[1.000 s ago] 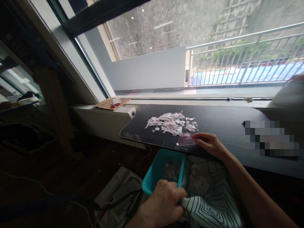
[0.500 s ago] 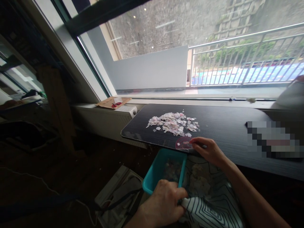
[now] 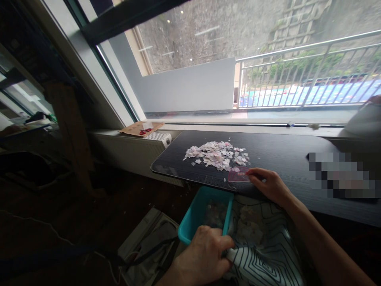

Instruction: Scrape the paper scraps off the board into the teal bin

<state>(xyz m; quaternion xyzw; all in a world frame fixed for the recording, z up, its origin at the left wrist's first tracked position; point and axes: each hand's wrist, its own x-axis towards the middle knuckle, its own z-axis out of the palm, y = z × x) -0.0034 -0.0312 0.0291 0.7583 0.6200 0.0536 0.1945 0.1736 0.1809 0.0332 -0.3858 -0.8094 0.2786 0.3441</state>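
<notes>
My right hand (image 3: 269, 186) pinches one end of a pink see-through plastic protractor (image 3: 237, 177) just over the dark tabletop. Beyond the protractor spreads a heap of small pale paper scraps (image 3: 216, 155), close to its far edge. Below the table's front edge is a teal plastic bin (image 3: 187, 214) with blurry scraps inside. My left hand (image 3: 206, 252) is closed at the bin's near rim, its fingers hiding part of that edge. A bunched corner of a black-lined pale cloth (image 3: 262, 264) also reaches those fingers, and more scraps lie on the cloth.
The dark table (image 3: 282, 159) stands against the window. Red scissors (image 3: 145, 131) lie on brown card on the sill at left, above a radiator (image 3: 133, 149). A pixelated item (image 3: 342, 174) rests at the table's right. A white box-like object (image 3: 145, 238) is on the floor.
My right hand has moved the protractor forward and slightly right, from the table's front edge toward the paper heap. My left hand and the bin stay in place.
</notes>
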